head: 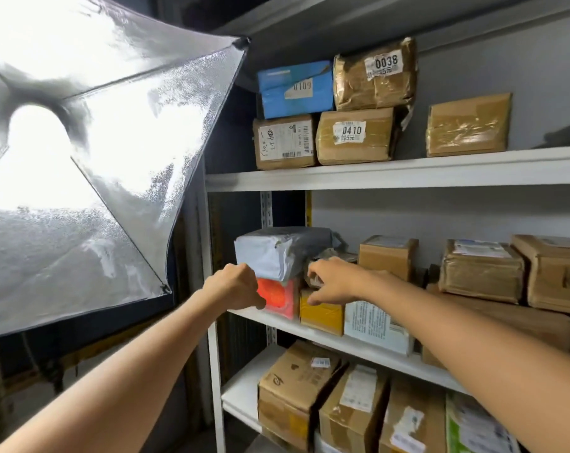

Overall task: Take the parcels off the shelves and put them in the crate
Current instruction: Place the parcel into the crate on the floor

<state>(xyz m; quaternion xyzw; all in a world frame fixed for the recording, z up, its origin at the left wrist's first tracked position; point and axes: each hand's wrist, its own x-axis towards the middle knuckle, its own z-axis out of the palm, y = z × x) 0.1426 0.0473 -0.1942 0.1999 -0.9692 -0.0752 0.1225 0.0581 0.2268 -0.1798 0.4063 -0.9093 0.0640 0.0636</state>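
A grey plastic-wrapped parcel (277, 253) lies on the middle shelf (358, 346), on top of a red-and-pink parcel (278, 295) and a yellow-taped box (321, 317). My left hand (234, 286) grips the grey parcel's lower left corner; its fingers are curled and its thumb points down over the red parcel. My right hand (332, 282) holds the parcel's right end with curled fingers, the thumb spread below over the yellow box. A crumpled brown packet (334, 255) shows just behind my right hand. No crate is in view.
A bright softbox lamp (81, 158) fills the left side, close to the shelf post (211, 322). The top shelf (407, 173) holds a blue box (295, 88) and several brown boxes. More cardboard boxes crowd the middle shelf's right and the bottom shelf (241, 397).
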